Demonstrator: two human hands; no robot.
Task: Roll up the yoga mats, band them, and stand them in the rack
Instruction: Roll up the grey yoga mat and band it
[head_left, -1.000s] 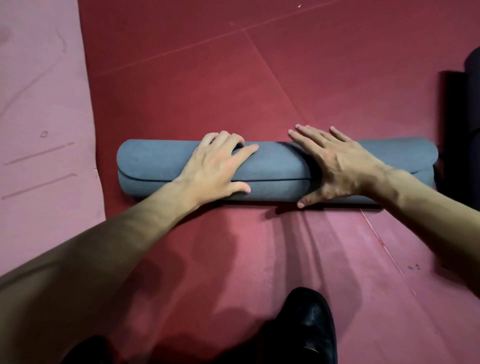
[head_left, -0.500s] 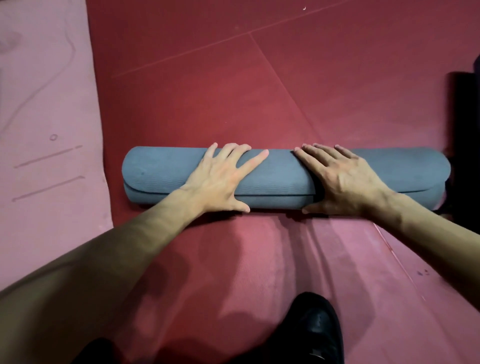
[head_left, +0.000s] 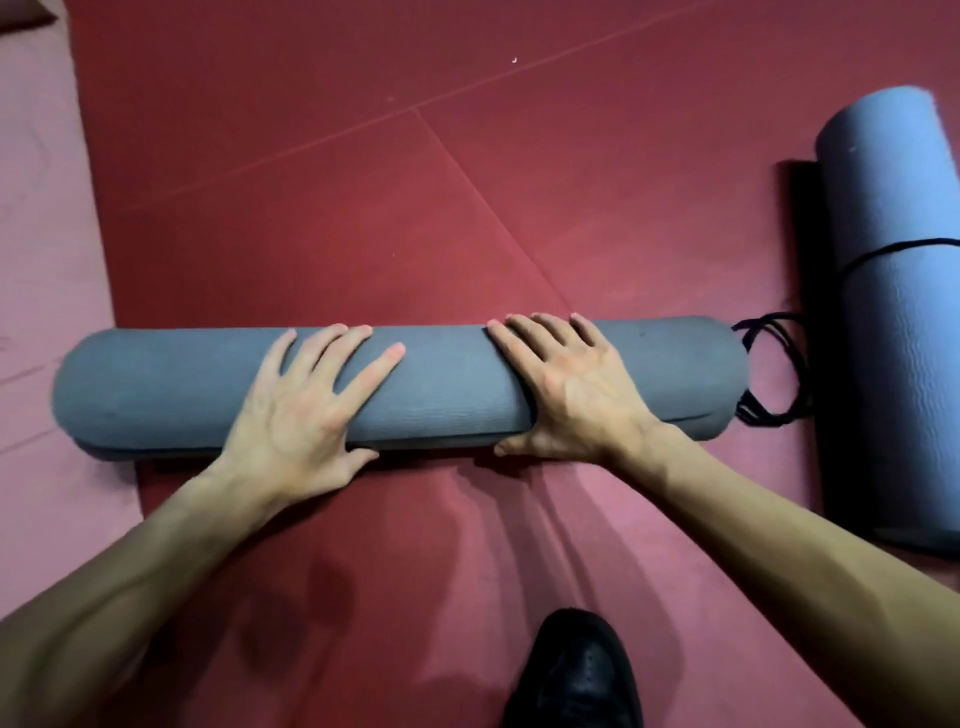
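Observation:
A grey-blue yoga mat (head_left: 171, 384) lies rolled up crosswise on the red floor in front of me. My left hand (head_left: 301, 410) presses flat on its middle-left part, fingers straight and spread. My right hand (head_left: 576, 389) presses flat on its middle-right part, thumb down at the near side of the roll. Loose black bands (head_left: 774, 364) lie on the floor at the roll's right end. A second, lighter blue rolled mat (head_left: 904, 312) lies lengthwise at the right edge with a black band round it.
A pink mat (head_left: 47, 260) lies flat along the left side. Red floor mats (head_left: 363, 208) with seams stretch beyond the roll. My black shoe (head_left: 571, 675) shows at the bottom. No rack is in view.
The rolled mat sits lower and closer in view, and my left fingers have straightened flat on it. The view has shifted, bringing the banded blue roll and loose bands into sight on the right.

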